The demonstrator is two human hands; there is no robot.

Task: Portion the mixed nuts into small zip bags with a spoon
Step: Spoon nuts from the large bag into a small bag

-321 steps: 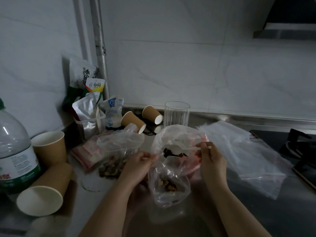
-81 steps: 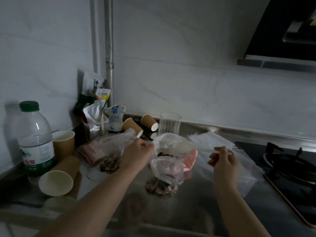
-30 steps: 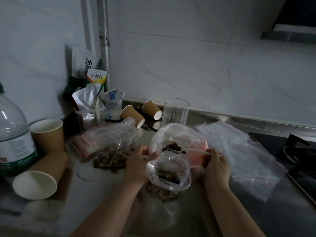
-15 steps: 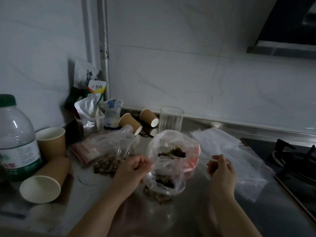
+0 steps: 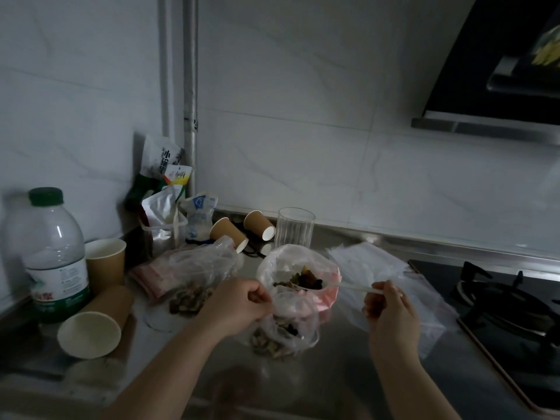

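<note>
Pinching the rim of a small zip bag (image 5: 285, 322) with left hand (image 5: 239, 307), fingers curled; bag sits on steel surface (image 5: 333, 380), partly filled with mixed nuts (image 5: 272, 344). Gripping a white spoon (image 5: 327, 284) by its handle with right hand (image 5: 391, 313), loaded bowl held over the larger open nut bag (image 5: 291, 268) just behind. Spare zip bags (image 5: 372, 268) lying right.

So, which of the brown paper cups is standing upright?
The paper cup beside the water bottle: its mouth faces up; the other three lie on their sides.
</note>
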